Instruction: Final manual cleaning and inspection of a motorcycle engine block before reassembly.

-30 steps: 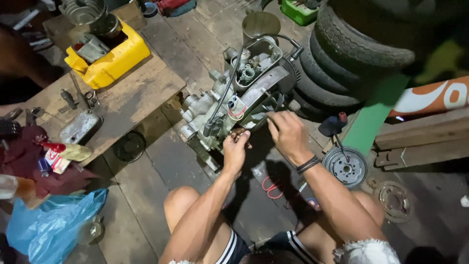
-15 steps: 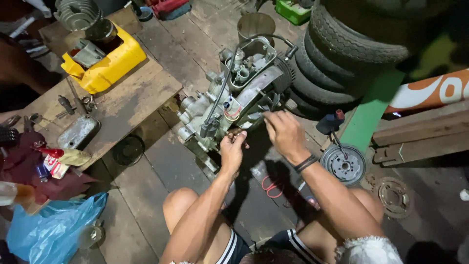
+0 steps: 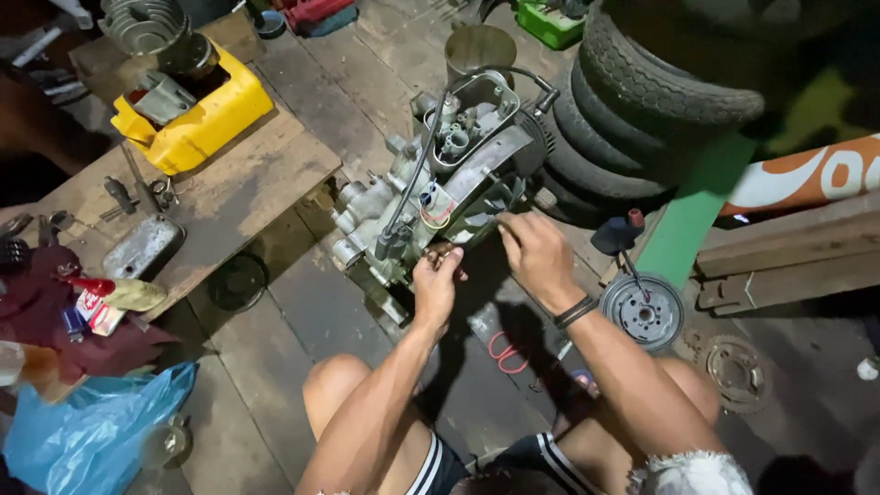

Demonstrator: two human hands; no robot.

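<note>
A grey metal engine block (image 3: 440, 174) with a black cable and red and yellow wires lies on the concrete floor in front of my knees. My left hand (image 3: 437, 280) is closed against its lower near side, fingers pinched on a small part I cannot make out. My right hand (image 3: 536, 257), with a dark band on the wrist, has its fingers curled at the engine's right edge, touching the casing; what it grips is hidden.
A stack of tyres (image 3: 642, 101) stands right of the engine. A low wooden board (image 3: 238, 192) on the left carries a yellow container (image 3: 197, 124), a metal cover (image 3: 142, 246) and small tools. A round metal disc (image 3: 643, 312), a blue plastic bag (image 3: 87, 431) and a metal can (image 3: 479, 48) lie around.
Both hands stay at the engine's near side with only slight finger movement. The view has shifted a little.
</note>
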